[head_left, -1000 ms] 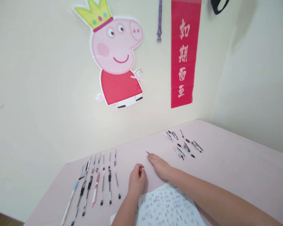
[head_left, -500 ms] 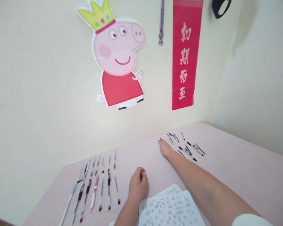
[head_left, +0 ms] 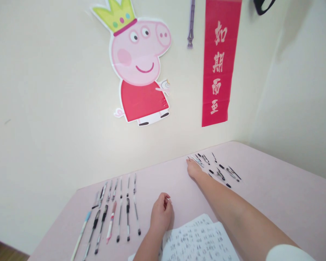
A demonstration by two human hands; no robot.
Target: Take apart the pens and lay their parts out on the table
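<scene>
Near the far edge of the pink surface (head_left: 274, 188), the right hand (head_left: 195, 169) reaches out low, with its fingers close together on a thin dark stick (head_left: 188, 157); the tip of the stick pokes out past them. Just beside the stick lies a light blue pen (head_left: 198, 161), and to the right is a messy bunch of small pen bits (head_left: 220, 174), with black caps (head_left: 228, 185) and thin tubes. Closer to the person, the left hand (head_left: 161, 214) has its fingers curled in, and I cannot tell if they hold anything. To the left of this hand lie two rows of pens and pen parts. The front row has a blue and cream pen (head_left: 80, 235), a pink and white pen (head_left: 111, 222), and clear pens with black ends (head_left: 137, 217). Sheets of paper (head_left: 197, 241) full of writing lie between the two arms. On the wall (head_left: 57, 108) are a pig picture (head_left: 143, 99) with a yellow crown and a red banner (head_left: 208, 72) with white letters.
</scene>
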